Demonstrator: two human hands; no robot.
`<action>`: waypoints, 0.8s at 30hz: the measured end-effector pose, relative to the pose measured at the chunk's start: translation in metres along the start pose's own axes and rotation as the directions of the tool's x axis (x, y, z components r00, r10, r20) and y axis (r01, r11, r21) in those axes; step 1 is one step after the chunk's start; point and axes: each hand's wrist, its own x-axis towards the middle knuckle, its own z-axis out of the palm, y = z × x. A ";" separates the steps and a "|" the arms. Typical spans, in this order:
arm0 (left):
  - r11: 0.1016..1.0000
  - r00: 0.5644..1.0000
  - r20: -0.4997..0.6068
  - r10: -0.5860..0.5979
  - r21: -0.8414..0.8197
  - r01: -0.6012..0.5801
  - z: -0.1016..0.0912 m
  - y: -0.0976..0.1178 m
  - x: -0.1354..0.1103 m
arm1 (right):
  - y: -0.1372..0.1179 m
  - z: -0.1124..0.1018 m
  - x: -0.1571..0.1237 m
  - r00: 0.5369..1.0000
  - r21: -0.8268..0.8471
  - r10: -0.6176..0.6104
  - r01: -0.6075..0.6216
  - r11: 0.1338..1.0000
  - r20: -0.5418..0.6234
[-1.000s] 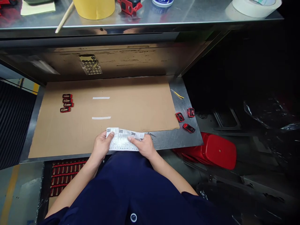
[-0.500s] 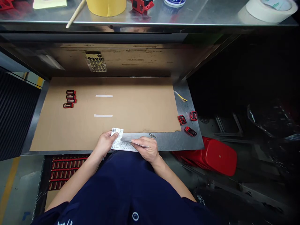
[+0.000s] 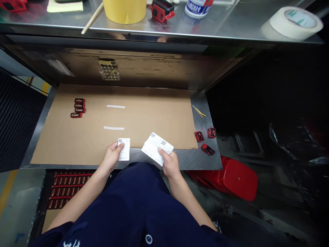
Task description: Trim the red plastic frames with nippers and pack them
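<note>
My left hand (image 3: 112,157) pinches a small white label piece (image 3: 124,149) printed with a QR code, held over the front edge of the cardboard sheet (image 3: 144,116). To its right, my right hand (image 3: 170,161) grips a larger white label sheet (image 3: 156,147) with QR codes, tilted. The two paper pieces are apart, with a gap between them. Both hands hover just above the metal bench's front edge (image 3: 185,161).
Several red parts (image 3: 77,108) lie at the cardboard's left, three more red parts (image 3: 205,137) on bare metal at right, near a yellow strip (image 3: 199,110). The upper shelf holds yellow tape (image 3: 124,10), a white tape roll (image 3: 295,22), a bottle (image 3: 196,7). A red stool (image 3: 231,176) and a tray of red parts (image 3: 68,187) sit below.
One long label sheet held in both hands has been separated into two pieces. My left hand keeps the small piece; my right hand has moved right and up with the larger one.
</note>
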 end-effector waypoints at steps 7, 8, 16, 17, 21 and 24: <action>1.000 0.927 0.374 -0.014 -0.011 0.020 0.001 0.004 -0.022 | 0.011 0.023 0.010 0.999 -0.095 -0.015 0.012 0.995 -0.029; 1.000 0.909 0.417 0.000 -0.009 0.004 0.006 0.002 -0.026 | 0.010 0.028 0.011 0.999 -0.118 -0.033 0.030 0.992 -0.019; 0.963 0.919 0.296 0.260 -0.010 -0.269 0.016 -0.002 -0.012 | -0.003 0.050 0.021 0.974 -0.259 -0.074 0.130 0.957 0.215; 0.946 0.912 0.269 0.310 0.005 -0.323 0.011 0.001 -0.010 | -0.008 0.051 0.024 0.967 -0.276 -0.083 0.150 0.949 0.242; 0.847 0.838 0.205 0.506 0.062 -0.527 -0.006 0.018 -0.011 | -0.037 0.065 0.035 0.927 -0.343 -0.136 0.262 0.902 0.349; 0.749 0.759 0.227 0.610 0.149 -0.646 -0.014 0.037 -0.016 | -0.069 0.092 0.040 0.869 -0.423 -0.160 0.379 0.823 0.468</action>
